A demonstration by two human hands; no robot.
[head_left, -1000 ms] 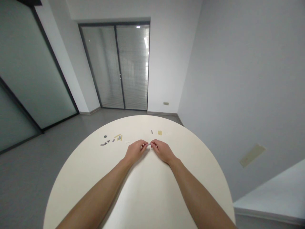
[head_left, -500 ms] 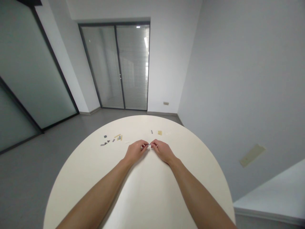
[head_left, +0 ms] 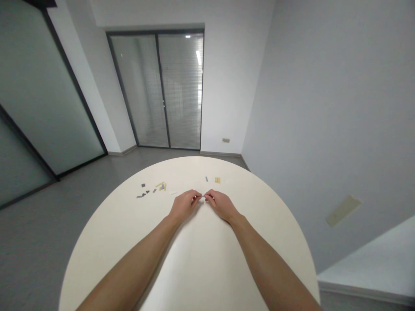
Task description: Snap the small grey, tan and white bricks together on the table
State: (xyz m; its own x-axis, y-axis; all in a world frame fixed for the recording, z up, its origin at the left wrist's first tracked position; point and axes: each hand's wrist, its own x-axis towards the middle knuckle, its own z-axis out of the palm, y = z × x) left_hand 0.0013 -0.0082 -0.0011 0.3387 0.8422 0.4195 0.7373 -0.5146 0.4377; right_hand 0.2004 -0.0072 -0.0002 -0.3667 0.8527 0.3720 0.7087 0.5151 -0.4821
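A: Starting at the fingertips. What are they doing?

B: Pinching. The left hand (head_left: 185, 204) and the right hand (head_left: 223, 204) are facing each other, and both are gripping a small grey piece (head_left: 203, 196) with their fingertips.

A: Where is that piece sitting?

B: Between the two hands, over the far half of a round white table (head_left: 202, 263). The fingers are covering part of it, so I cannot tell its full shape, nor whether it is touching the tabletop.

A: Just beyond the hands?

B: A grey strip (head_left: 206, 179) is lying on the far side. A flat yellow piece (head_left: 217, 180) is resting near it, to the right.

A: And leftward?

B: A faint white sliver (head_left: 174, 193) is lying near the left hand. Farther left, yellow strips (head_left: 160, 184) are clustering with grey bits. Beyond those, toward the left rim, a dark square (head_left: 143, 185) is lying apart.

A: The arms?

B: Both forearms (head_left: 129, 263) are reaching in from the near side.

A: Outermost?

B: A glazed door (head_left: 181, 90) is standing at the far wall, a frosted panel (head_left: 48, 95) is rising at left, and a pale plate (head_left: 343, 211) is showing on the right wall.
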